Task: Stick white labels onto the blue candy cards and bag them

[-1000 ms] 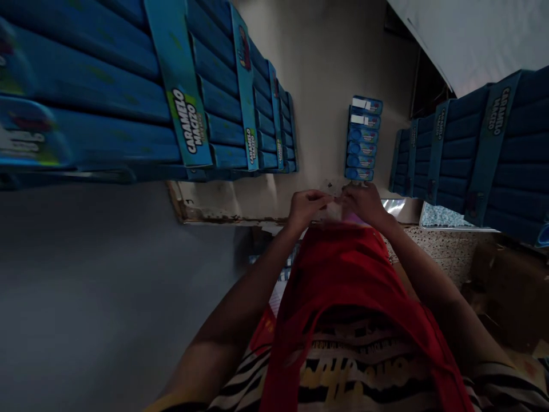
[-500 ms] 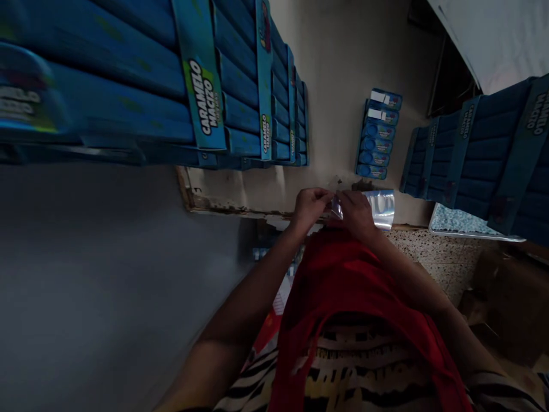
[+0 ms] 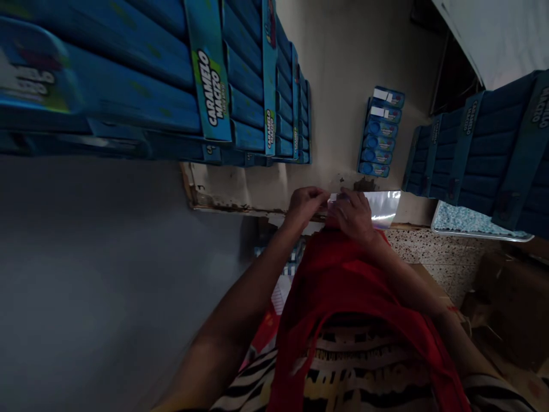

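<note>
A piece of shiny clear plastic film (image 3: 386, 207) lies along the table's front edge, close to my red apron. My left hand (image 3: 303, 207) is closed, with thumb and fingertips pinched at the film's left end. Over the film's left part is my right hand (image 3: 355, 216), its fingers bent and gripping it; the film sticks out to the right from under it. Just behind my right hand, several small blue candy boxes (image 3: 377, 143) stand in a row, two of them with white patches on top.
Tall stacks of blue "Caramelo Macizo" packs (image 3: 244, 91) rise at the left, with more packs (image 3: 480, 149) at the right. A metal tray (image 3: 482, 233) of pale blue and white pieces sits under the right stack. Cardboard boxes (image 3: 510, 309) are below at the right.
The film now lies flatter and reaches further right. My right hand has shifted slightly over it, while my left hand stays pinched at its left end. The view has shifted a little.
</note>
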Tool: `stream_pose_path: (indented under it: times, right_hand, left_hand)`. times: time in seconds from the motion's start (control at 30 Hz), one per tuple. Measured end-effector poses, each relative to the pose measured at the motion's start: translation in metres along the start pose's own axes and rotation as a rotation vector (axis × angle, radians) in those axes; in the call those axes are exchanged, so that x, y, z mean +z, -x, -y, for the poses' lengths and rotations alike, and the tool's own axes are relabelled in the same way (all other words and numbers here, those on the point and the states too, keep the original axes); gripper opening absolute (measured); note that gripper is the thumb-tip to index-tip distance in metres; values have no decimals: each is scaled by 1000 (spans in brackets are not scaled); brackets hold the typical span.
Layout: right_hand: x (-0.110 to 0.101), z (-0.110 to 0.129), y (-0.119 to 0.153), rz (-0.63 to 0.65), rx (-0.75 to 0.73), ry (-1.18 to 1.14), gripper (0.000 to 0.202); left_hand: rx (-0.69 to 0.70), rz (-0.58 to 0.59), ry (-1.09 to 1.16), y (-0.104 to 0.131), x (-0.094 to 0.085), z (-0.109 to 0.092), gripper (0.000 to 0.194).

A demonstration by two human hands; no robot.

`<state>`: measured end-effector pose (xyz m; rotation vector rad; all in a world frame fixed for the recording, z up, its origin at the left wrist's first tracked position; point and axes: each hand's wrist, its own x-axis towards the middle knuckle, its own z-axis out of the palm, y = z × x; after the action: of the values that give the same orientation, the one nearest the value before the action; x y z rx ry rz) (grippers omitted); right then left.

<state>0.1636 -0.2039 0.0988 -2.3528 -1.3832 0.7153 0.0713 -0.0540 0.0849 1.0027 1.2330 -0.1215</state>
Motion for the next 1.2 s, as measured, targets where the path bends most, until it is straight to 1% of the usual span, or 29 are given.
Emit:
stream_pose_path:
  times: [0.03,0.1,0.17,0.27,0.37,0.47,0.53,0.63,0.7,0.77,0.8,0.87,0.93,0.97,1.0,1.03,1.1,1.13,1.17,1.2]
  right_hand:
    - [-1,0,-1,0,-15,10,33]
    - [-1,0,-3,34,-51,21,33]
    - [0,1,-3,59,-72,22,34]
    - [3,4,1,40,-99,-4,38]
    - [3,4,6,3,-114,-43,36]
    - [1,0,6,-26,-80,-53,28]
    - [-3,-1,4,-46,-46,-46,23]
    - [-16,3,3,-45,-5,-97,21]
    - [-32,6,0,-28,84,-220,17]
    - [-52,4,-6,-32,272,-397,14]
    - [-62,1,-10,-43,379,-494,15]
    - [-80,-10,-24,-50,553,-697,23]
    - [-94,-25,-42,-38,650,-882,30]
    - [-98,-32,-51,-34,677,-959,33]
    - [-101,-38,-59,-36,699,-1019,34]
    - [-103,-44,-67,-44,718,-1061,34]
    - [-104,-51,-79,-77,746,-1114,34]
    - [-104,-54,-84,-92,754,-1135,34]
    - [-104,-56,-87,-105,759,-1152,34]
    - [-104,-58,-89,-112,759,-1165,33]
  left_hand:
    - [14,6,-19,0,0,0,11]
    - [61,-18,-82,1,1,2,13]
    - [123,-82,-177,0,1,4,15]
    - [185,-150,-298,0,1,5,19]
    - [218,-142,-368,1,-2,4,20]
    - [235,-148,-412,0,-4,1,20]
    - [233,-151,-410,-7,-4,2,21]
    - [221,-149,-371,-27,1,7,18]
    - [231,-169,-368,-45,6,10,17]
    - [252,-210,-402,-58,12,10,17]
    - [266,-238,-425,-61,16,8,18]
    - [326,-283,-444,-58,23,2,24]
    - [423,-302,-377,-44,30,-7,31]
    - [451,-289,-290,-36,34,-13,35]
    - [439,-249,-168,-29,38,-20,41]
    - [377,-182,-26,-24,43,-27,51]
    - [152,8,249,-22,52,-41,68]
    - [46,96,352,-24,56,-47,72]
    - [-27,162,425,-28,60,-53,71]
    - [-59,203,470,-32,64,-58,67]
